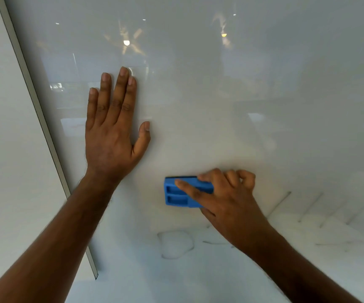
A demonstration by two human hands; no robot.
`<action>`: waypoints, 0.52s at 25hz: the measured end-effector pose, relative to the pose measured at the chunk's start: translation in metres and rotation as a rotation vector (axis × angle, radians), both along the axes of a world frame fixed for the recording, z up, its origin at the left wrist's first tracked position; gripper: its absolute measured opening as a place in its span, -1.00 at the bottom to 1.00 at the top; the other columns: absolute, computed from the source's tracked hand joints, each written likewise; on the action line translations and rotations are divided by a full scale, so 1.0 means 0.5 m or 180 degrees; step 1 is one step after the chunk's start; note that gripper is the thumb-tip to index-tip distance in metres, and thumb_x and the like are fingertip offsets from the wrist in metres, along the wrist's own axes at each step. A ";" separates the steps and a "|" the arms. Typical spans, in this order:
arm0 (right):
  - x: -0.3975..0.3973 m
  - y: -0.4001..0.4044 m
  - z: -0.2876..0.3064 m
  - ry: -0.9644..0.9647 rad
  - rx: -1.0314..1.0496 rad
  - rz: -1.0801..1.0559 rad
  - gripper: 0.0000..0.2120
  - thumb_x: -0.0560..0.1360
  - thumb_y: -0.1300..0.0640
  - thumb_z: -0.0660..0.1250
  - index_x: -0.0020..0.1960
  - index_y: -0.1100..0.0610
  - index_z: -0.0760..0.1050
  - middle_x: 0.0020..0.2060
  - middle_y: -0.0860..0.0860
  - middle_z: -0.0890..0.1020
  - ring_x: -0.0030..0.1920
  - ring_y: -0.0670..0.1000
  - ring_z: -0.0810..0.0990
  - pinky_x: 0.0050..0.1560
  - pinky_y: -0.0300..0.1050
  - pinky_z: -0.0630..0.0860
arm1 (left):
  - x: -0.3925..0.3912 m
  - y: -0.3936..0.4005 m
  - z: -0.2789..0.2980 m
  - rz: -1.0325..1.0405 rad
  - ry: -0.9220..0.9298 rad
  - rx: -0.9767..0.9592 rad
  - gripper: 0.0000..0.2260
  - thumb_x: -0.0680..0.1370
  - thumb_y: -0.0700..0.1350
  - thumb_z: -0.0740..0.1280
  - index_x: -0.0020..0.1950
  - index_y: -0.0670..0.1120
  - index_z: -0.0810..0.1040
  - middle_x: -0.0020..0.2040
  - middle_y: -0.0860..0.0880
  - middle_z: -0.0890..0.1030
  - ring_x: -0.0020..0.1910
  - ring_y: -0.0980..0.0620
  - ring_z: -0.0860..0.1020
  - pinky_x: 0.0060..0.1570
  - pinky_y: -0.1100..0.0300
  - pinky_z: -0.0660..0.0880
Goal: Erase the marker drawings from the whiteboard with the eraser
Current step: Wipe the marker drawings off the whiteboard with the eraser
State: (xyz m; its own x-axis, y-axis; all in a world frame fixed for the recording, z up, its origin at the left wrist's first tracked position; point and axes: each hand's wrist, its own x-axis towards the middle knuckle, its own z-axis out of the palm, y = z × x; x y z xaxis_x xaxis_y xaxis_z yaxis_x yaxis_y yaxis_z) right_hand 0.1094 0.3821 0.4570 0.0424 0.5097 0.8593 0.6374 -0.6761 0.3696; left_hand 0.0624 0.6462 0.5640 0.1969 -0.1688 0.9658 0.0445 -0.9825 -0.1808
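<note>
Head view, single entry.

Item: whiteboard (198, 95), glossy, filling most of the view, with a metal frame edge (34, 101) running down its left side. Upper and middle areas show only reflections of lamps. Remaining marks: a faint rounded outline (175, 244) low at centre, and faint slanted strokes (307, 208) low at right, some already smeared.

Item: eraser (183, 192), blue, block-shaped, lying flat against the board just above the rounded outline and left of the slanted strokes.

Item: right hand (224, 197). Fingers (184, 185) curled round the eraser's right end, index laid along its back, thumb underneath; a firm hold.

Item: left hand (111, 132). Fingers straight and spread, palm flat against the board up and to the left of the eraser; holding nothing, seemingly bracing.

Step in hand, as judged: wiping the lower part of the board. To do it well, keep the eraser's felt face fully flat, press evenly, and carry overlapping passes down over the outline and then right across the strokes, repeating where grey haze lingers. The braced palm steadies the body; it should keep off any remaining ink.
</note>
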 end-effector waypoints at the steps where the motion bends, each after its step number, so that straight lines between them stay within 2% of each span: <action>1: -0.004 0.022 0.012 0.0040 0.0070 0.0030 -0.36 0.45 0.11 0.38 0.47 -0.29 0.40 0.09 -0.04 0.57 -0.06 0.07 0.48 0.06 0.14 0.34 | 0.000 0.001 -0.001 0.0004 0.0006 -0.0010 -0.37 0.75 0.05 0.16 0.75 -0.22 0.13 0.76 -0.20 0.13 0.75 -0.29 0.06 0.74 -0.16 -0.03; 5: -0.025 0.086 -0.026 -0.0007 -0.0204 0.0086 -0.40 0.48 0.12 0.28 0.48 -0.26 0.42 0.08 -0.05 0.58 -0.10 0.05 0.49 0.07 0.09 0.30 | -0.001 0.005 -0.001 0.0016 0.0039 0.0005 -0.36 0.75 0.06 0.16 0.76 -0.22 0.12 0.76 -0.20 0.13 0.75 -0.29 0.06 0.74 -0.19 -0.02; 8: -0.020 0.046 -0.091 0.0001 -0.0669 0.0054 -0.41 0.55 0.15 0.19 0.53 -0.21 0.36 0.10 -0.04 0.59 -0.10 0.03 0.53 0.09 0.08 0.30 | 0.000 0.009 -0.005 0.0006 0.0033 0.0012 -0.37 0.75 0.05 0.16 0.76 -0.21 0.11 0.76 -0.20 0.13 0.75 -0.29 0.07 0.73 -0.21 0.00; 11: -0.008 -0.028 -0.125 -0.0004 -0.0683 -0.0021 -0.42 0.56 0.15 0.24 0.53 -0.23 0.38 0.10 -0.05 0.61 -0.10 0.02 0.53 0.10 0.09 0.29 | -0.001 0.009 -0.009 0.0016 0.0029 0.0002 -0.37 0.75 0.04 0.16 0.76 -0.21 0.11 0.76 -0.19 0.13 0.75 -0.29 0.07 0.73 -0.23 0.01; 13: 0.003 -0.068 -0.106 0.0008 -0.0603 -0.0077 -0.39 0.53 0.11 0.32 0.53 -0.24 0.38 0.12 -0.05 0.60 -0.06 0.04 0.49 0.11 0.10 0.28 | -0.002 0.007 -0.010 0.0032 0.0013 -0.0005 -0.38 0.76 0.04 0.15 0.76 -0.21 0.11 0.76 -0.20 0.13 0.74 -0.29 0.07 0.73 -0.24 0.02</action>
